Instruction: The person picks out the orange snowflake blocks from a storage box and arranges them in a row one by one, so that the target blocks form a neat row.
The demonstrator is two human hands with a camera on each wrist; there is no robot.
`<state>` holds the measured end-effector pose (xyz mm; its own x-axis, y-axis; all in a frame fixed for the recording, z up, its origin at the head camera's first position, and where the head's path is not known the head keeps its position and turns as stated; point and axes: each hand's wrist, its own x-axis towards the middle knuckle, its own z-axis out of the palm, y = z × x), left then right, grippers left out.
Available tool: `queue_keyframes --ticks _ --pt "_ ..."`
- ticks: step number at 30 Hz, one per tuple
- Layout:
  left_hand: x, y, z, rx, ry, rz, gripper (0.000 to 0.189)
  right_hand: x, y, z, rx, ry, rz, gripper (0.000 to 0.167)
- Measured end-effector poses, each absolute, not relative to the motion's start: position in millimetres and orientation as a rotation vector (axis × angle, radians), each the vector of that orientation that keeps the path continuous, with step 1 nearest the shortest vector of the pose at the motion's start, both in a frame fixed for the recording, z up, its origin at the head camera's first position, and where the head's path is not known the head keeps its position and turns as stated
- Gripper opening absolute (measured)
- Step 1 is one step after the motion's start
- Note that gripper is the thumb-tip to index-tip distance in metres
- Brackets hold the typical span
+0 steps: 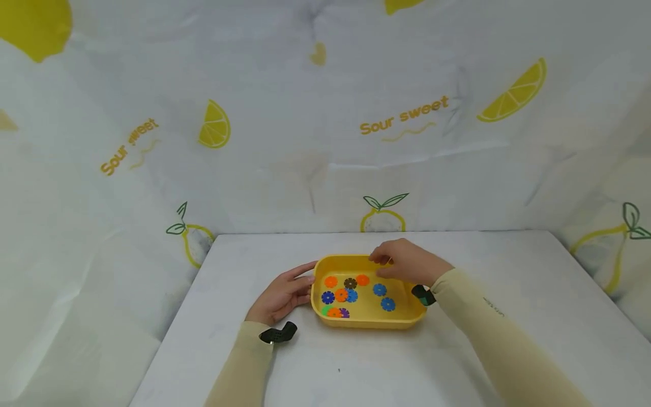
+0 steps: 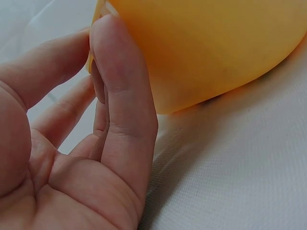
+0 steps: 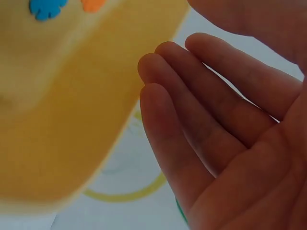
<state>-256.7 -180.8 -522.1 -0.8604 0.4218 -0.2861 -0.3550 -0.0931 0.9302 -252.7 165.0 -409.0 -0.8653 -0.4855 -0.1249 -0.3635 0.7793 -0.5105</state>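
A yellow tray [image 1: 366,324] stands on the white table with several small notched discs in it. My left hand [image 1: 282,294] holds the tray's left end; in the left wrist view the digits pinch its yellow rim [image 2: 98,12]. Above the back right part of the tray is my right hand [image 1: 409,262]. Its fingers [image 3: 189,129] are slightly bent, and nothing is seen between them. Nearest to it lie an orange disc [image 1: 363,280] and a blue disc [image 1: 380,290]. Toward the left are a brown disc [image 1: 350,283], a dark blue disc [image 1: 328,297] and overlapping orange, green and purple ones.
The white table [image 1: 356,373] extends around the tray on all sides. Behind it hangs a white sheet [image 1: 285,186] printed with lemons and words. Each wrist carries a black strap, the left strap [image 1: 278,333] close to the tray's front left corner.
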Motion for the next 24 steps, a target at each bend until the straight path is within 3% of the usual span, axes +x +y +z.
queue_keyframes --ticks 13,20,24 --pt "-256.6 -181.5 -521.8 0.097 1.693 1.994 0.057 -257.5 111.6 -437.3 -0.722 2.722 -0.306 0.026" --pt "-259.9 -181.5 -523.6 0.099 1.708 1.978 0.058 -255.1 103.4 -442.1 -0.774 2.794 -0.198 0.006" --pt "-261.0 -182.9 -524.1 0.111 1.692 1.984 0.057 -255.4 100.3 -445.8 -0.842 2.819 -0.140 0.010"
